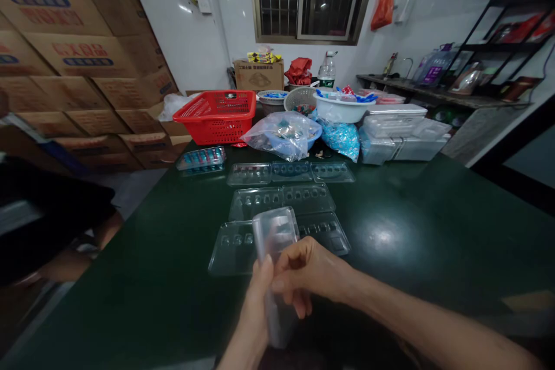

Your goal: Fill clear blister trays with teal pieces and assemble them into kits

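A stack of clear plastic blister trays [274,225] stands tilted up in front of me, slightly blurred. My left hand [256,295] is closed around its left side, thumb on the near face. Fingers curled and pinched, my right hand [306,272] grips at the stack's right edge; how many trays it has hold of is hidden. Beyond the hands, several single clear trays lie in rows on the green table, among them a near left tray [229,248], a near right tray [333,234] and a back-row tray [249,173].
A filled tray [202,159] lies at the table's back left, near a red basket [217,121]. Behind the rows are a plastic bag [284,133], a blue patterned bag [342,139], a white basin [342,108] and packed clear containers [399,133]. A person [52,214] is at left.
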`<state>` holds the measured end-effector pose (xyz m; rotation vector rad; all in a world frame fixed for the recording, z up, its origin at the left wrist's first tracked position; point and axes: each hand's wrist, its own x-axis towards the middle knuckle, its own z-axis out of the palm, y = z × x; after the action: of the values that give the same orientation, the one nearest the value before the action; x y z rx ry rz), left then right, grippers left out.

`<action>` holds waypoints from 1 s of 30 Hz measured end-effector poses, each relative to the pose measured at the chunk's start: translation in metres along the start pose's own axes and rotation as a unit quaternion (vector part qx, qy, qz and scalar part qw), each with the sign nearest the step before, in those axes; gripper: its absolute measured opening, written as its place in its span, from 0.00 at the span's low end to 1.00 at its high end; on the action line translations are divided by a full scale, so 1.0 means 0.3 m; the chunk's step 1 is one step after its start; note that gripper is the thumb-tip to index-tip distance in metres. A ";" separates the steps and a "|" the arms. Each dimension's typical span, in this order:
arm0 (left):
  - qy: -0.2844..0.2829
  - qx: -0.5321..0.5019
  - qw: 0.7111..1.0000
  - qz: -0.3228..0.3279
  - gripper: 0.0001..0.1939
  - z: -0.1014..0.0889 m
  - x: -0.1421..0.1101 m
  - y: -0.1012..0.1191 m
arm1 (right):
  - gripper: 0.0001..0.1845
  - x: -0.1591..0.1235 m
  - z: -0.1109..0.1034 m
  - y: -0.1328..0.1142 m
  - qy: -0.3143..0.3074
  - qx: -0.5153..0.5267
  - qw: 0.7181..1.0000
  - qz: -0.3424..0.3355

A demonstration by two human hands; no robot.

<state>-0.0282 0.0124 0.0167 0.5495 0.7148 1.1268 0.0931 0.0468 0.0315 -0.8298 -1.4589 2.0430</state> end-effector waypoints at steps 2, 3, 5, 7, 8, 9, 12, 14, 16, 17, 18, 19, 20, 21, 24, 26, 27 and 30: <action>0.000 -0.005 1.000 0.001 0.40 0.003 -0.001 0.002 | 0.19 0.002 0.001 -0.003 -0.003 -0.001 1.000 0.001; 0.002 -0.008 1.000 0.005 0.39 0.003 -0.001 0.002 | 0.19 0.003 0.001 -0.003 -0.002 -0.004 1.000 0.001; 0.003 -0.013 1.000 0.008 0.37 0.004 -0.001 0.002 | 0.19 0.006 0.001 -0.003 0.002 -0.011 1.000 0.000; 0.008 -0.011 1.000 0.010 0.32 0.007 -0.001 0.002 | 0.18 0.008 0.002 -0.004 0.002 -0.016 1.000 -0.001; 0.015 -0.007 1.000 0.010 0.29 0.009 -0.001 0.003 | 0.17 0.007 0.003 -0.007 0.001 -0.020 1.000 -0.001; 0.024 0.002 1.000 0.011 0.27 0.014 0.000 0.004 | 0.15 0.005 0.006 -0.010 0.001 -0.028 1.000 0.000; 0.071 0.047 0.995 0.048 0.20 0.031 0.004 0.010 | 0.09 -0.012 0.031 -0.030 0.046 -0.089 0.995 -0.027; 0.109 0.074 0.987 0.098 0.20 0.042 0.009 0.014 | 0.06 -0.031 0.056 -0.048 0.100 -0.151 0.981 -0.069; 0.130 0.072 0.981 0.122 0.25 0.046 0.015 0.019 | 0.05 -0.056 0.072 -0.069 0.134 -0.190 0.967 -0.101; 0.137 0.058 0.983 0.108 0.27 0.044 0.017 0.024 | 0.06 -0.073 0.070 -0.082 0.143 -0.199 0.964 -0.105; 0.144 0.037 0.986 0.082 0.28 0.039 0.018 0.030 | 0.07 -0.094 0.058 -0.096 0.157 -0.207 0.960 -0.106; 0.150 0.013 0.987 0.053 0.29 0.031 0.019 0.039 | 0.07 -0.120 0.035 -0.111 0.181 -0.222 0.952 -0.109; 0.157 -0.012 0.987 0.031 0.30 0.019 0.018 0.051 | 0.06 -0.150 0.000 -0.126 0.215 -0.251 0.937 -0.113; 0.163 -0.035 0.986 0.019 0.30 0.004 0.017 0.065 | 0.06 -0.184 -0.045 -0.139 0.258 -0.296 0.912 -0.118; 0.183 -0.069 0.980 0.025 0.32 -0.048 0.008 0.111 | 0.05 -0.291 -0.228 -0.146 0.382 -0.513 0.761 -0.113; 0.212 -0.065 0.975 0.033 0.33 -0.075 -0.001 0.132 | 0.06 -0.345 -0.359 -0.112 0.395 -0.656 0.641 -0.051; 0.221 -0.062 0.973 0.038 0.34 -0.082 -0.006 0.137 | 0.06 -0.362 -0.418 -0.085 0.380 -0.717 0.585 -0.003; 0.196 -0.068 0.978 0.033 0.35 -0.079 -0.018 0.132 | 0.10 -0.368 -0.541 0.003 0.290 -0.817 0.486 0.113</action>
<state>-0.0713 0.0218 0.0306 0.2356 0.9542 1.3540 0.2862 0.0755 0.0126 -2.0447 -2.5002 -0.4331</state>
